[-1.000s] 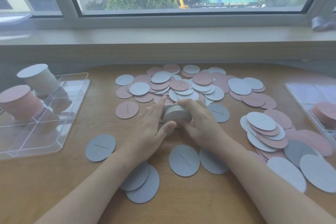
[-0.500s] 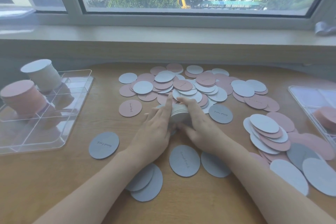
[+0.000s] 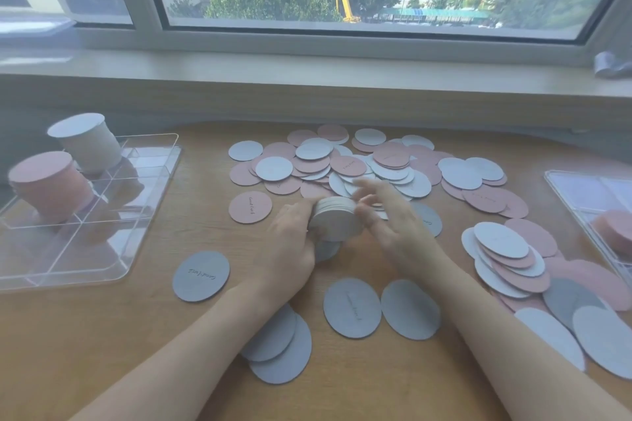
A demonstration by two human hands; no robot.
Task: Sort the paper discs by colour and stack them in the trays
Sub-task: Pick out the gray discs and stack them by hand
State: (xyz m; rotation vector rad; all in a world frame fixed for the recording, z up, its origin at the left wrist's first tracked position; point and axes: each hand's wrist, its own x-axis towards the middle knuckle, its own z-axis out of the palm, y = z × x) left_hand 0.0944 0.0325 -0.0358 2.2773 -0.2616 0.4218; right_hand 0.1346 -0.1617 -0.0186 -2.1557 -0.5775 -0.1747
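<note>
Now left hand (image 3: 290,243) gripping tilted grey stack (image 3: 337,219)

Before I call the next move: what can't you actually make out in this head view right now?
- Right hand: motion-blurred, so whether its fingers touch the grey stack is unclear.
- Stack's near left side: hidden by the left hand gripping it.
- Disc count in that stack: edges too fine.
- Right tray: cut off by the frame edge; only some pink discs show.
- Handwriting on the loose pink disc: too small to read.
</note>
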